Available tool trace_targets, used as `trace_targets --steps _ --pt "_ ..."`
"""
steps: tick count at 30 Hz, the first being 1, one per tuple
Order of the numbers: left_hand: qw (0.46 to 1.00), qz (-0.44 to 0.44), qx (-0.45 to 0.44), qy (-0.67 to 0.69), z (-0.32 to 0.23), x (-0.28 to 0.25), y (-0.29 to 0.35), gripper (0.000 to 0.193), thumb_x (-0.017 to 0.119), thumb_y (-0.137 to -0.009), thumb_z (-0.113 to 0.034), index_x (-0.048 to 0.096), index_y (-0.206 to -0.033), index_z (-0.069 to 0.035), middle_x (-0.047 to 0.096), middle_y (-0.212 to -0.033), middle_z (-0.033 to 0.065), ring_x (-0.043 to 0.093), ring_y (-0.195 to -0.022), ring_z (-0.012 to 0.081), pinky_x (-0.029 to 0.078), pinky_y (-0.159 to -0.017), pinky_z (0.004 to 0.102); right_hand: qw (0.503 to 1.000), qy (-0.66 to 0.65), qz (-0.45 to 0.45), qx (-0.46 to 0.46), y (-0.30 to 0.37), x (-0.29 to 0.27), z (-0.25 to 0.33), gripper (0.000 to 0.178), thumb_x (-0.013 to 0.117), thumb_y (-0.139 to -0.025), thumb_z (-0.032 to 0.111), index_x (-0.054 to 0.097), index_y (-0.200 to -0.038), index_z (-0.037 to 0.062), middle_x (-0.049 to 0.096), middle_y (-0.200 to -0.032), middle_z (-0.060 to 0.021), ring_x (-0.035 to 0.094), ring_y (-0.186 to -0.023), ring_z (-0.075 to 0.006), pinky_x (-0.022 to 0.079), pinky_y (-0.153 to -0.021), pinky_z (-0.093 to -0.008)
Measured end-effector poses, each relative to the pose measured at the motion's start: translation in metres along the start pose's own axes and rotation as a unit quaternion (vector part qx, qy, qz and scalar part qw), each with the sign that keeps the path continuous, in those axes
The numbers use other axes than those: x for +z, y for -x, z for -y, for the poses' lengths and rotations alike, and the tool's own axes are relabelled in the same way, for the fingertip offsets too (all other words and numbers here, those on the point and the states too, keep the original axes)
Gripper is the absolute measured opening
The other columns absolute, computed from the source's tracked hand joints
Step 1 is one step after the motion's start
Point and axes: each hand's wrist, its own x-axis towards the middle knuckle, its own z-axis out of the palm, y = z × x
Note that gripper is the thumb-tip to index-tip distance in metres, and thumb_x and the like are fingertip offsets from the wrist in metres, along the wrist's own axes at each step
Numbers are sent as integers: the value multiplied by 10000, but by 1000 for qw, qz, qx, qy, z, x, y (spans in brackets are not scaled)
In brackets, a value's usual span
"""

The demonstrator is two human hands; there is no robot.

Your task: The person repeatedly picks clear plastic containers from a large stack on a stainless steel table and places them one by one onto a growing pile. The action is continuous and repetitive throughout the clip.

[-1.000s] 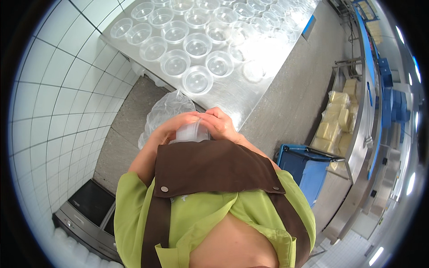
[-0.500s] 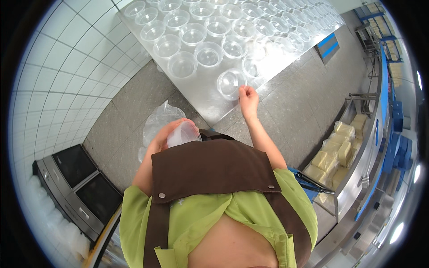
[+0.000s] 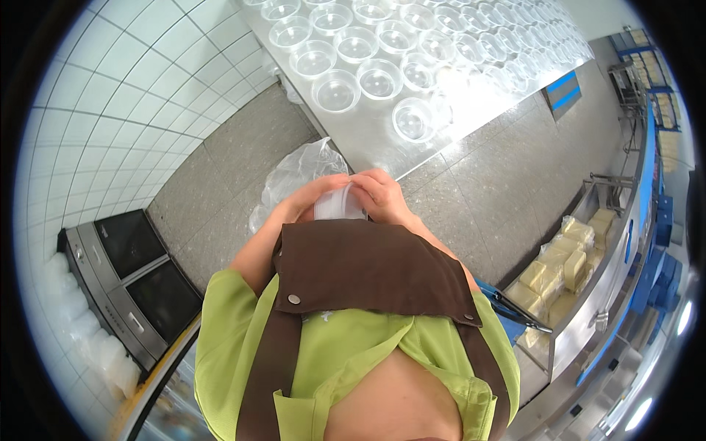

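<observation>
Closest to me hung my brown apron bib [image 3: 368, 268] over a green shirt [image 3: 346, 353]. Just past its top edge my two hands met in front of my chest. My left hand [image 3: 305, 202] curled around the left side of a stack of clear plastic cups [image 3: 340, 204], and my right hand [image 3: 382, 195] closed over the stack's top and right side, fingers bent and pinching at the rim of the uppermost cup. Both hands were pressed close against the stack, which sat between them, held in the air above the floor and short of the surface. I could not tell whether a single cup had come free of the stack.

Just beyond my left hand a crumpled clear plastic bag [image 3: 298, 173] bulged out, partly hidden by my fingers. Below it lay the grey speckled floor [image 3: 220, 184], and to my left stood a low dark cabinet with two glass doors [image 3: 140, 272] against the white tiled wall [image 3: 110, 95].

Farther out, the metal surface [image 3: 368, 136] carried rows of clear cups standing open side up; the nearest single cup [image 3: 412, 119] stood apart near the edge. Off to my right, pale yellow blocks [image 3: 559, 268] lay in a steel trough.
</observation>
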Motion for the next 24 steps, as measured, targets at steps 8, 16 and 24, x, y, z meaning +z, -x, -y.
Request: trace_targets --steps 8,16,24 --pt "995 83 52 3 -15 -24 21 346 481 -920 -294 538 -1134 -28 596 -1087 87 581 -1005 186 489 -873 351 908 -46 -166 382 -9 -4 -55 167 661 -815 149 660 -909 11 640 -686 -97 580 -612 -123 477 -618 -276" --pt "983 177 22 40 -36 -49 39 567 586 -799 -275 441 -1276 -6 528 -1241 150 541 -1111 267 442 -958 400 909 158 -239 302 -18 1 -54 279 665 -827 175 616 -1008 -32 646 -809 -116 618 -683 -167 502 -630 -302" --pt "986 154 -55 38 -37 -79 -1 494 489 -810 -230 467 -1254 -14 567 -1195 127 570 -1064 230 459 -923 377 996 18 78 -31 -46 33 27 277 648 -791 106 624 -1065 67 607 -934 -131 588 -890 -322 496 -748 -398"
